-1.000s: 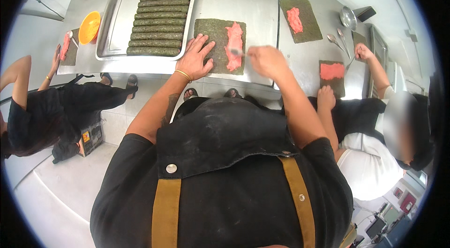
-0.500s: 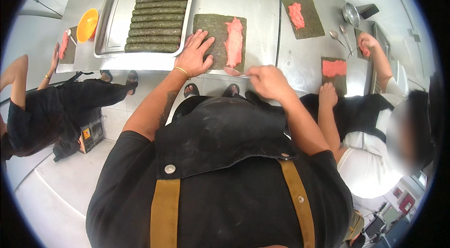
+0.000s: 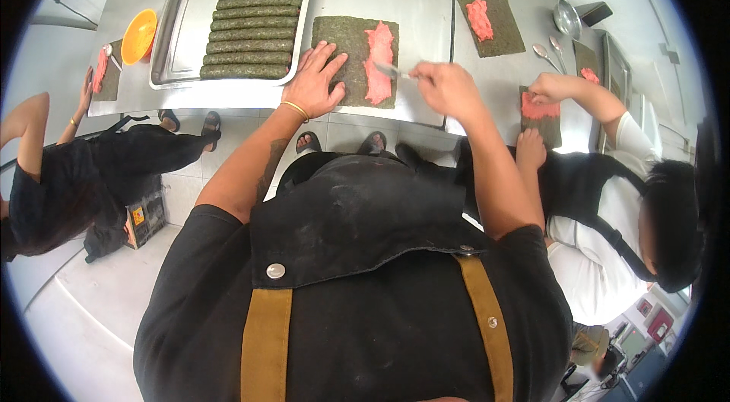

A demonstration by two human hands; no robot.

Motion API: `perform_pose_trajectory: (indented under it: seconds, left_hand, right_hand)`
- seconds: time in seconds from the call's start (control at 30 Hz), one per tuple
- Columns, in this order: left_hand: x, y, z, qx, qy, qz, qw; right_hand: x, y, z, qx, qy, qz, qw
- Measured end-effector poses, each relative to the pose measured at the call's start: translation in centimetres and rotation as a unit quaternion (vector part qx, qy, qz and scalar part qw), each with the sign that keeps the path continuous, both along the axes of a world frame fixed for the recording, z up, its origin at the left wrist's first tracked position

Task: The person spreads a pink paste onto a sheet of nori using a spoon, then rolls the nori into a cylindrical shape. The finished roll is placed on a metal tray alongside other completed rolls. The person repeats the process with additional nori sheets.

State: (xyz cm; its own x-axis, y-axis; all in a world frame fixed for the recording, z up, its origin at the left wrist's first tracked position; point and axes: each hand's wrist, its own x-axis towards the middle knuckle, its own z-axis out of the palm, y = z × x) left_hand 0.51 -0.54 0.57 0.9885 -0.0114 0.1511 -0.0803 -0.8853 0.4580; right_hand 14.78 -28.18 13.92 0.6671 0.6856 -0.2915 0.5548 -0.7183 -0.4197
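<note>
A dark green nori sheet (image 3: 342,45) lies flat on the steel table in front of me, with a strip of pink paste (image 3: 379,41) along its right part. My left hand (image 3: 315,81) rests with spread fingers on the sheet's left edge, beside the tray. In my right hand (image 3: 447,87) is the handle of a spoon (image 3: 389,70). The spoon's bowl touches the middle of the paste strip from the right. A metal tray (image 3: 299,45) to the left of my left hand holds several nori rolls (image 3: 251,33) in a stack of rows.
An orange bowl (image 3: 139,36) stands left of the tray. Another nori sheet with pink paste (image 3: 502,26) lies to the right. A co-worker (image 3: 601,204) at the right works over a smaller sheet, near spoons and a metal bowl (image 3: 566,18). Another person (image 3: 68,166) is at the left.
My right hand moved the spoon from the sheet's near edge up to the middle of the paste. My left hand stayed put. The co-worker's far hand came over to the nearer sheet.
</note>
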Motion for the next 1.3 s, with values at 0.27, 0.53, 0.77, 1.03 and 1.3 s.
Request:
perform_pose_trajectory:
  seconds: [0.27,0.53,0.77,1.03,1.3]
  left_hand:
    - [-0.1,-0.1,0.3,-0.008,0.009,0.004,1.0]
    - [0.0,0.1,-0.2,-0.007,-0.01,-0.004,1.0]
    - [0.1,0.0,-0.2,0.001,-0.02,-0.004,1.0]
    - [0.0,0.0,-0.3,-0.004,-0.027,-0.003,1.0]
    - [0.0,0.0,0.0,-0.011,0.017,0.0,1.0]
  right_hand:
    - [-4.8,-3.6,-2.5,0.035,-0.024,0.033,0.999]
    - [-9.3,-4.4,-3.7,0.086,-0.089,0.023,0.992]
    - [-7.2,-6.6,-1.8,0.116,-0.095,-0.088,0.985]
    - [1.7,0.5,-5.0,0.097,-0.026,-0.008,0.995]
    - [-2.4,-1.1,-0.1,-0.081,0.053,0.137,0.986]
